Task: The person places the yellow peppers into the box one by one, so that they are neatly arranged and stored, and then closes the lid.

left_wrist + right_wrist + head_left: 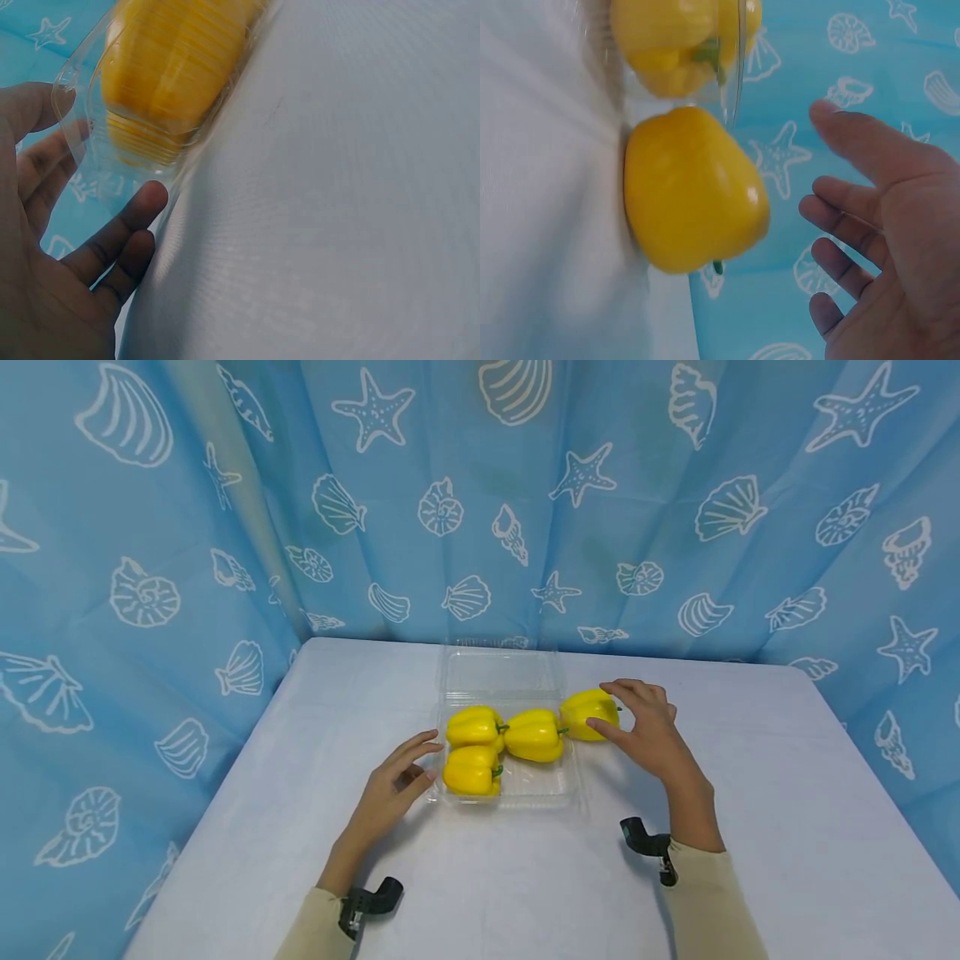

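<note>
Three yellow bell peppers (pixel 472 771) with green stems lie in a clear plastic clamshell box (pixel 536 789), its lid folded back. A fourth yellow bell pepper (pixel 694 191) sits on the cloth just outside the box's right side. My right hand (pixel 648 731) is over this loose pepper, thumb and fingers spread; in the right wrist view a gap separates them from it. At the box's left edge is my left hand (pixel 393 789), fingers loosely bent. The left wrist view shows a fingertip (pixel 66 105) at the clear rim.
A white cloth (pixel 487 877) covers the table. Behind it and along the sides hangs a blue curtain (pixel 465 460) printed with white shells and starfish. The transparent lid (pixel 501 672) lies back toward the curtain. Each wrist wears a black camera mount (pixel 375 897).
</note>
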{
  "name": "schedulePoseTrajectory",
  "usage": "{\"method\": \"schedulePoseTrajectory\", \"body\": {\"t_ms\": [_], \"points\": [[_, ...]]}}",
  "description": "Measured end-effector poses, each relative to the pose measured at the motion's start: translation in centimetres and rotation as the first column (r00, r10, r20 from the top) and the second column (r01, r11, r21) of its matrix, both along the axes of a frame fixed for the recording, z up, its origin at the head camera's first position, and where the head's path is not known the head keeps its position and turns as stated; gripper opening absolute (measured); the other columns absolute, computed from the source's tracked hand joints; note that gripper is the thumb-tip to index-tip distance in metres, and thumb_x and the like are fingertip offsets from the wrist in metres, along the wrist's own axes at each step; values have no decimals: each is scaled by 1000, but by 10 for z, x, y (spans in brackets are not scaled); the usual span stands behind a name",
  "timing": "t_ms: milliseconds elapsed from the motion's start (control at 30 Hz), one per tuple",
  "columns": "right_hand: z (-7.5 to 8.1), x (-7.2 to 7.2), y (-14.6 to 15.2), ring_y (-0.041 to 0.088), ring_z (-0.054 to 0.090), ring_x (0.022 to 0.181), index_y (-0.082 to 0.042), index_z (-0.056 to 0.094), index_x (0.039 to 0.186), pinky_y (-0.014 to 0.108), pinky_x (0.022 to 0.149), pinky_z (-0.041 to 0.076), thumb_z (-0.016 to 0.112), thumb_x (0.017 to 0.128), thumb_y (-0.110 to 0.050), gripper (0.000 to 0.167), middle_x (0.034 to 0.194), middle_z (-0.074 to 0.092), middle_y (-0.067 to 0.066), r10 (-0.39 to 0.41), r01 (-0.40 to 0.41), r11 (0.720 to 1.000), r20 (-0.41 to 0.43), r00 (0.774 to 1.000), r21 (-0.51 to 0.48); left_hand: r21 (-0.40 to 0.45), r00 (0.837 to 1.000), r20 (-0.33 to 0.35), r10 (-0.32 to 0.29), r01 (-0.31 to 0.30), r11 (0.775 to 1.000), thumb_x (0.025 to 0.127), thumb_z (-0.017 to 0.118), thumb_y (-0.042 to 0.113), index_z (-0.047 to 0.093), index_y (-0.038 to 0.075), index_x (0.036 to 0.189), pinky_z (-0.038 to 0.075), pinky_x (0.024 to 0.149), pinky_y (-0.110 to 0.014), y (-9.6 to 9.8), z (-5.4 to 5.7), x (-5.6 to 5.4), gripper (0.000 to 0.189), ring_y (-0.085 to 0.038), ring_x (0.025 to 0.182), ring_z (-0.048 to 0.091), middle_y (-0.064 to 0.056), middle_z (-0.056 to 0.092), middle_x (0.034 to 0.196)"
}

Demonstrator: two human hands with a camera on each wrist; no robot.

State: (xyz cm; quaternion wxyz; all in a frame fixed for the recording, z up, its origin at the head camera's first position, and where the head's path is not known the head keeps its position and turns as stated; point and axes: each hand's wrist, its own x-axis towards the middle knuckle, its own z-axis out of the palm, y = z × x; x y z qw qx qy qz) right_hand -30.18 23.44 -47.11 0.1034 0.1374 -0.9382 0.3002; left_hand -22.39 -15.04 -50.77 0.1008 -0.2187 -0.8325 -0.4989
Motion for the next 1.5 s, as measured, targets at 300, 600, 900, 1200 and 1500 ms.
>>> {"method": "schedulePoseTrajectory", "body": {"t_ms": [300, 600, 900, 1200, 1500], "points": [[-6, -9, 12, 45, 24, 135, -8, 49, 145, 68, 99, 17, 78, 89, -35, 69, 149, 39, 21, 1, -2, 1000, 53, 999, 15, 7, 1000, 17, 13, -13, 1000, 99, 65, 15, 61, 15, 137, 54, 79, -32, -10, -32, -17, 38, -18, 90, 61, -1, 46, 152], [-9, -15, 20, 48, 21, 136, -7, 43, 149, 70, 96, 17, 80, 86, -38, 79, 152, 34, 23, 7, -12, 998, 89, 996, 59, -15, 999, 35, 14, -13, 1000, 99, 65, 17, 61, 24, 137, 54, 79, -30, -8, -35, -20, 39, -13, 90, 61, 10, 44, 153], [-14, -25, 24, 48, 18, 138, -9, 39, 152, 69, 99, 16, 79, 86, -42, 84, 156, 29, 22, 18, -31, 997, 181, 983, 70, 4, 1000, -23, 3, -3, 1000, 97, 65, 10, 61, 16, 136, 54, 76, -28, -9, -37, -17, 40, -13, 87, 61, 1, 47, 152], [-17, -29, 31, 48, 20, 136, -9, 40, 151, 69, 98, 18, 81, 83, -40, 85, 155, 30, 22, 36, -46, 997, 167, 985, 59, -16, 1000, 11, -2, 2, 1000, 99, 64, 18, 60, 23, 138, 54, 78, -30, -9, -38, -20, 40, -11, 89, 62, 9, 44, 153], [-23, -38, 30, 47, 19, 138, -11, 42, 150, 72, 101, 14, 81, 84, -41, 83, 155, 33, 21, 53, -68, 995, 203, 978, 69, -5, 1000, -11, -9, 9, 1000, 98, 65, 12, 60, 17, 137, 54, 78, -29, -10, -36, -18, 40, -12, 89, 62, 5, 45, 153]]}}
